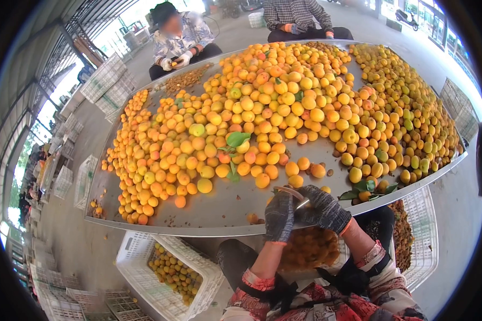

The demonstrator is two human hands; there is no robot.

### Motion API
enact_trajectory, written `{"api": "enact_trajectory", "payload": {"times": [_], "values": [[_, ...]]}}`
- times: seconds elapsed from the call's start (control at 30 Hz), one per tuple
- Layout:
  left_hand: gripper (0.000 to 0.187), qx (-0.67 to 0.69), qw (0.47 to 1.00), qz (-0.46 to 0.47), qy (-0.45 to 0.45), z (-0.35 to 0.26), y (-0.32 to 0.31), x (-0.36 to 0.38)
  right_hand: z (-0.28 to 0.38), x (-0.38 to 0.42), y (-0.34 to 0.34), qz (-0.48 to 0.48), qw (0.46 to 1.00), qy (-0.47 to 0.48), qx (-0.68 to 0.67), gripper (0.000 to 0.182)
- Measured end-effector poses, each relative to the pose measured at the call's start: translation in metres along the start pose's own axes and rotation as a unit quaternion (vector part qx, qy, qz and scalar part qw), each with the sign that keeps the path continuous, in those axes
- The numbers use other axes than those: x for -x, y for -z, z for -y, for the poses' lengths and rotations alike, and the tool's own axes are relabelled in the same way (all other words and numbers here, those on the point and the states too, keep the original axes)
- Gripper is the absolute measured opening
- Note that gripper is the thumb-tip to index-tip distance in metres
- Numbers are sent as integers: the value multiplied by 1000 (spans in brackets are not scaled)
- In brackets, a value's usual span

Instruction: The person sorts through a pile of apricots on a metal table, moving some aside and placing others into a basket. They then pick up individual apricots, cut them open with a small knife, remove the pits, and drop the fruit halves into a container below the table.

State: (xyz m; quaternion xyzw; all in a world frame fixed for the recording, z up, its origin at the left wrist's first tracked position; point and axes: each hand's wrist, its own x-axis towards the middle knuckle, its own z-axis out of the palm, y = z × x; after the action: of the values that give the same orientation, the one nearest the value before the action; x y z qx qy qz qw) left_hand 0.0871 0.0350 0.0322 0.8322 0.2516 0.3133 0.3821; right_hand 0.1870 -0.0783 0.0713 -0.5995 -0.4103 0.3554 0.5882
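My left hand (279,215) and my right hand (322,209), both in dark grey knit gloves, meet at the near edge of a metal table (214,214). Between them is a curved tool (293,192) with a shiny metal end, and the fingers of my right hand are wrapped round it. The fingers of my left hand are curled; what they hold is hidden. A large heap of orange apricots (262,112) covers the table beyond my hands. Green leaves (236,139) lie on the heap, and more leaves (364,186) rest right of my hands.
Below the table's near edge, a white crate (131,257) holds yellow-green fruit. Another white crate (426,230) with brownish pieces stands at the lower right. Across the table sit two people, one with white gloves (183,59). Stacked crates (104,80) stand at the left.
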Motion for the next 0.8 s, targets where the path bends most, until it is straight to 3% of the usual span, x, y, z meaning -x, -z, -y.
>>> {"api": "enact_trajectory", "payload": {"times": [0.07,0.17,0.2,0.23,0.27,0.3,0.33,0.37,0.4,0.43,0.47,0.5,0.53,0.57,0.6,0.67,0.7,0.77,0.8], "values": [[25,2,1000,-11,-26,2,1,1,0,-4,-5,3,1000,9,8,59],[20,41,998,-36,16,0,6,-4,-8,-11,-7,-7,995,-33,-89,50],[20,114,993,-26,35,-2,9,-6,-17,-17,-6,-5,899,-121,-422,44],[20,186,981,-14,56,-6,12,-7,-14,-21,-7,-3,686,-195,-701,37],[20,185,981,-13,60,-11,15,-7,-9,-18,-8,-5,684,-198,-702,37],[19,268,955,-23,125,-18,18,-8,0,-13,-9,-89,881,-133,-446,35],[19,349,918,-33,188,-21,19,-7,12,-10,-12,-162,976,-54,-136,33],[24,229,969,-22,90,-9,13,-7,20,-12,-20,-127,865,35,-483,28],[24,231,968,-21,93,-4,7,-2,17,-15,-26,-129,866,33,-483,28],[28,210,973,-21,97,-8,7,-3,7,-20,-32,-177,949,63,-252,27],[33,191,977,-22,96,-14,6,-7,-3,-28,-35,-213,973,92,-4,26],[33,193,976,-21,93,-20,5,-10,-17,-36,-40,-233,952,115,-163,24],[35,358,908,-32,216,-26,6,-11,-16,-37,-40,-234,952,115,-162,24],[38,505,797,-43,328,-29,7,-11,-15,-38,-40,-249,946,86,-186,24],[38,506,796,-45,328,-22,3,-9,-14,-40,-41,-262,940,58,-211,23],[47,431,875,-36,218,-11,-2,-8,-13,-42,-47,-281,926,86,-236,22],[47,431,875,-36,219,-8,-3,-5,-9,-41,-48,-289,921,79,-250,22],[37,277,949,-22,149,-21,9,-5,-4,-38,-47,-297,915,72,-264,21],[37,278,949,-22,149,-20,7,-4,-3,-37,-46,-298,907,70,-289,21]]}}
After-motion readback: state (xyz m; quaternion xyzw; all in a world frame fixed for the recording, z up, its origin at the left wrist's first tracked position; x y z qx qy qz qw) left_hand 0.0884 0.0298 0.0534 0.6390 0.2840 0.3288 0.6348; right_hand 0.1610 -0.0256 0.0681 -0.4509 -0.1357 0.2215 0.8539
